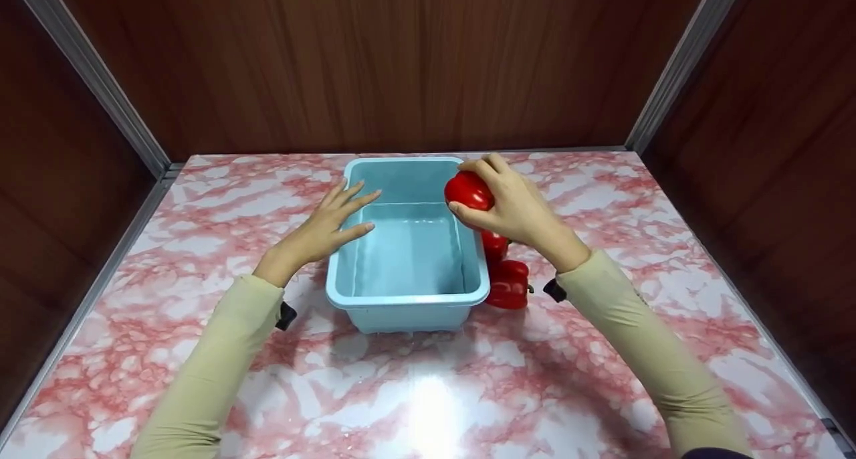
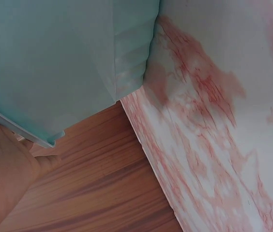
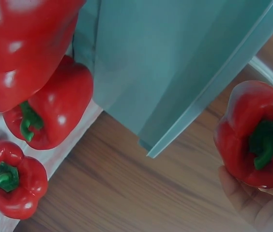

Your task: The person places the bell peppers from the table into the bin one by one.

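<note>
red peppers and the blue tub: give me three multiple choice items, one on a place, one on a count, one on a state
1. Where is the pepper held by the right hand?
A. over the far right rim of the tub
B. on the tabletop by the left sleeve
C. on the tub's floor

2. How many red peppers does the right wrist view show?
A. one
B. two
C. four

3. What is in the light blue tub?
A. water
B. nothing
C. two peppers

Answers:
1 A: the held pepper sits above the tub's far right rim.
2 C: three lie by the tub's wall, one is in the hand.
3 B: its floor shows bare, while the left hand lies with straight fingers on the left rim.
</note>
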Available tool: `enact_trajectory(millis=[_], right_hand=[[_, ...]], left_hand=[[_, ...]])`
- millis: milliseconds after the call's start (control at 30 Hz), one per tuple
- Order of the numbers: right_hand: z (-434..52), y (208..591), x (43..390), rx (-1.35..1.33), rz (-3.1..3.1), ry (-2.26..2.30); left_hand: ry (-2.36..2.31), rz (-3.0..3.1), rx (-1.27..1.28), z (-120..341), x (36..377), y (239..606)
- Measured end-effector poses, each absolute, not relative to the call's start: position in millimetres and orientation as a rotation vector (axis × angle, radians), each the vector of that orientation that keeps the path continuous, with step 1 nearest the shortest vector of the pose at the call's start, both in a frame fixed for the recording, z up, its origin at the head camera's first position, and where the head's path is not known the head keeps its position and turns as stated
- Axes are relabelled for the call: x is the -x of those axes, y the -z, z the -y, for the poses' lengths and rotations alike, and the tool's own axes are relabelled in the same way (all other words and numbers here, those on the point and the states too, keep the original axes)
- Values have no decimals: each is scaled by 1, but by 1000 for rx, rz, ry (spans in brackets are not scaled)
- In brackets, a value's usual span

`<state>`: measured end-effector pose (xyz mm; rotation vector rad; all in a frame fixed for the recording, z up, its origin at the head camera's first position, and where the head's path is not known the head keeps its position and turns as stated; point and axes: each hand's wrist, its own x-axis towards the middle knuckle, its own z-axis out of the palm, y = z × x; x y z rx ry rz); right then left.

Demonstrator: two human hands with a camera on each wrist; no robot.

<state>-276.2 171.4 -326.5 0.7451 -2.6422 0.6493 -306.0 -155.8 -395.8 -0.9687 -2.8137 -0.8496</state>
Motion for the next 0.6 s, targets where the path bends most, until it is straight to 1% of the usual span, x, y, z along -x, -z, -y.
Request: enact_trajectory(millis=[600], right_hand=[[-164, 326, 278, -773, 2613, -617]], left_hand=[[866, 2800, 979, 157, 306, 396]])
